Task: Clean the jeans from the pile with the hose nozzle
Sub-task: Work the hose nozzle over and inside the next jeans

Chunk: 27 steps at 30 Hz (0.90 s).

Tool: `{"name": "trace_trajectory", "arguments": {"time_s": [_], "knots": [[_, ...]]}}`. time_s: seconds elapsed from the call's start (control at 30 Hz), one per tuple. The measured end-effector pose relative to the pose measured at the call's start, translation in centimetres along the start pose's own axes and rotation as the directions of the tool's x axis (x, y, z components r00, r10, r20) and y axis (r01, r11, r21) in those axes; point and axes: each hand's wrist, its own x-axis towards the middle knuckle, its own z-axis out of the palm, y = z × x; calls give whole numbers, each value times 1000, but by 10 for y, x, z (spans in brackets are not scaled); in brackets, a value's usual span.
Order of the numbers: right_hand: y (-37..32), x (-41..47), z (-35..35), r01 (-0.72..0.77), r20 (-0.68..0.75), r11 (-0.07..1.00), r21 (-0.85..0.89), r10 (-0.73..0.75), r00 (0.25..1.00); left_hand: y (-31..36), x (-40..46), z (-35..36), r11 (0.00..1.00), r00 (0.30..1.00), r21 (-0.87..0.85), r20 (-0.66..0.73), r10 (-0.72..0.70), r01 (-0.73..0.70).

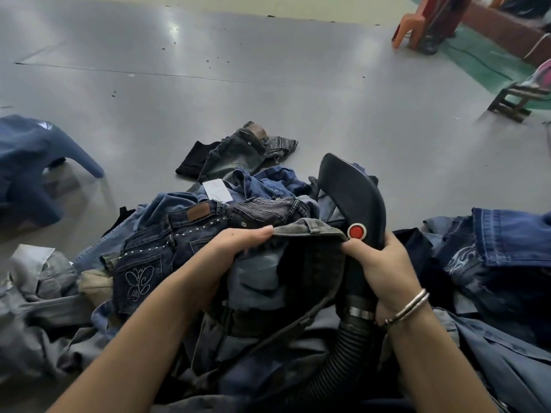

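A black hose nozzle (354, 189) with a red button (356, 231) stands upright in the middle, its ribbed hose (337, 365) running down toward me. My right hand (384, 269) grips the nozzle's handle, thumb just below the button. My left hand (235, 248) grips the grey waistband of a pair of jeans (301, 263) held open in front of me, right beside the nozzle. A pile of jeans (185, 234) in blue and dark denim lies under and behind both hands.
More denim is heaped at the right (507, 248) and at the lower left (38, 287). A separate pair of jeans (238, 156) lies on the grey floor (208, 84) beyond the pile. A blue stool (35, 162) stands left; a low wooden stool (515, 99) and orange chair (411, 25) stand far right.
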Motion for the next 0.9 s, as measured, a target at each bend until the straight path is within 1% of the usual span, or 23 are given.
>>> {"name": "trace_trajectory", "arguments": {"time_s": [0.03, 0.07, 0.1, 0.13, 0.17, 0.23, 0.3, 0.33, 0.37, 0.4, 0.43, 0.47, 0.5, 0.53, 0.57, 0.63, 0.67, 0.73, 0.8, 0.87, 0.9], "knots": [[-2, 0, -2, -54, 49, 998, 27, 52, 997, 2, 1, -2, 990, 998, 129, -27, 53, -49], [-3, -1, -4, -108, 102, 993, 48, 102, 990, 5, 2, -5, 953, 993, 284, -31, 115, -102], [-5, -1, -7, -160, 163, 985, 69, 147, 976, 8, 3, -8, 889, 986, 433, -5, 166, -147], [-7, 0, -9, -209, 233, 974, 86, 184, 955, 10, 3, -10, 815, 982, 553, 27, 188, -172], [-8, 0, -11, -249, 305, 964, 97, 209, 929, 10, 3, -11, 749, 978, 637, 40, 204, -182], [-9, 0, -11, -290, 413, 955, 66, 239, 879, 5, 3, -6, 608, 943, 751, 56, 328, -256], [-7, -2, -9, -274, 453, 961, 21, 235, 860, 2, 4, 2, 468, 876, 792, 165, 454, -391], [-6, -2, -8, -263, 460, 965, 13, 228, 858, 3, 5, 5, 428, 853, 794, 206, 479, -432], [-6, -2, -7, -249, 454, 969, 8, 218, 864, 4, 5, 5, 434, 858, 793, 205, 471, -428], [-6, 0, -7, -229, 433, 973, 6, 203, 878, 5, 5, 4, 491, 884, 775, 180, 431, -397], [-6, 2, -8, -199, 406, 980, 11, 177, 897, 7, 4, 2, 620, 925, 704, 142, 353, -345], [-6, 5, -8, -170, 378, 985, 16, 152, 913, 8, 3, 0, 771, 957, 569, 126, 263, -287], [-5, 8, -9, -143, 357, 990, 17, 128, 925, 8, 3, 0, 888, 976, 407, 136, 172, -213], [-5, 10, -8, -122, 352, 992, 10, 111, 929, 7, 3, 2, 957, 980, 248, 167, 110, -149], [-4, 11, -6, -102, 364, 995, -3, 96, 926, 5, 4, 5, 984, 981, 138, 176, 83, -108], [-2, 10, -1, -55, 391, 998, -36, 64, 918, -1, 8, 9, 999, 997, -44, 74, 3, 0], [-1, 9, 1, -26, 380, 998, -50, 43, 924, -3, 10, 9, 987, 998, -147, 26, -60, 63], [-4, 8, 2, 22, 297, 999, -37, -10, 955, -3, 9, 7, 943, 990, -304, 3, -140, 134], [-9, 9, -4, 44, 180, 999, 11, -45, 983, -2, 7, 2, 906, 986, -395, 5, -167, 155], [-15, 9, -16, 76, 92, 997, 27, -78, 993, -1, 5, -3, 885, 989, -446, 20, -144, 137], [-19, 6, -23, 89, 72, 995, 38, -91, 993, 0, 3, -4, 883, 994, -458, 16, -110, 105]]}}
